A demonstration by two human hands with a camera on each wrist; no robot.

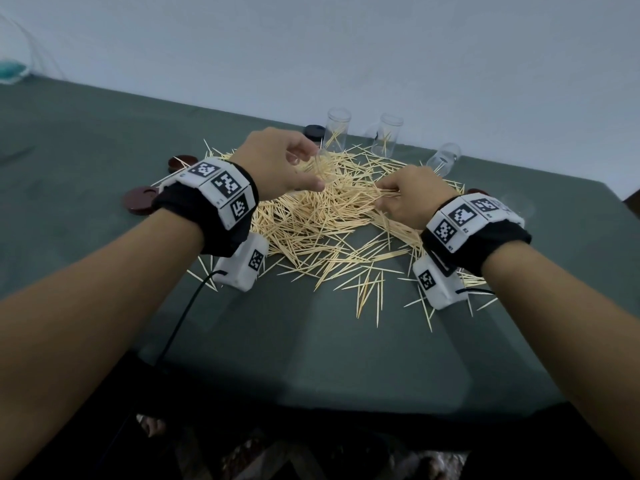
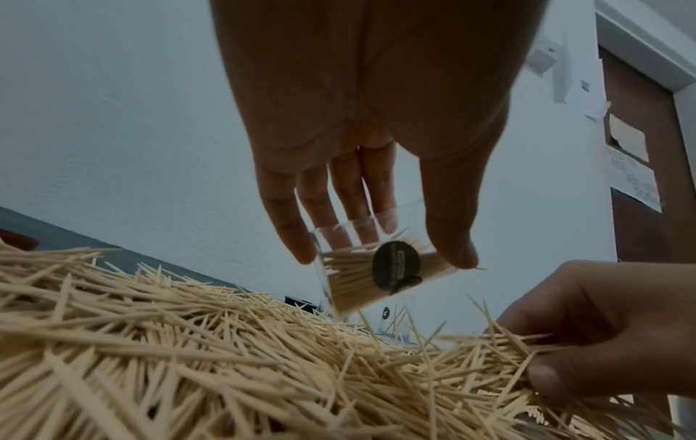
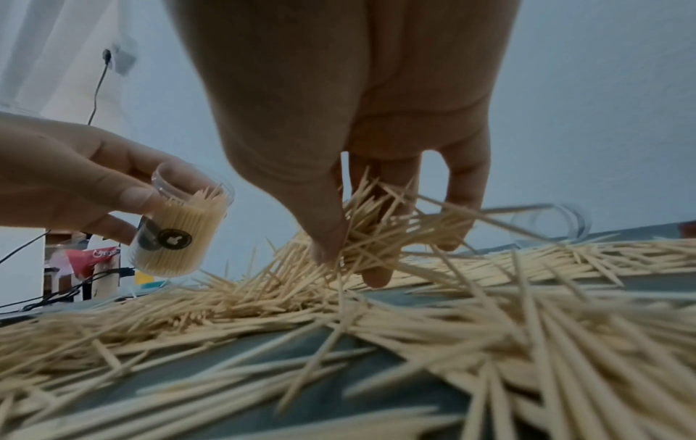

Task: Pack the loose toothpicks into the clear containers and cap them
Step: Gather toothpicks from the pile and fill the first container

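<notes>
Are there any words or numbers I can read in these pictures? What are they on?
No words read clearly.
Round black sticker on the held container: print too blurred.
Red packet in the background: white lettering too blurred.
Wrist bands: black-and-white square codes only, no words.

A table [image 1: 86, 140] under dark green cloth carries a wide heap of loose toothpicks [image 1: 322, 230] at centre. Clear containers [image 1: 337, 133] stand at the far edge. Brown caps [image 1: 140, 199] lie left of the heap.
</notes>
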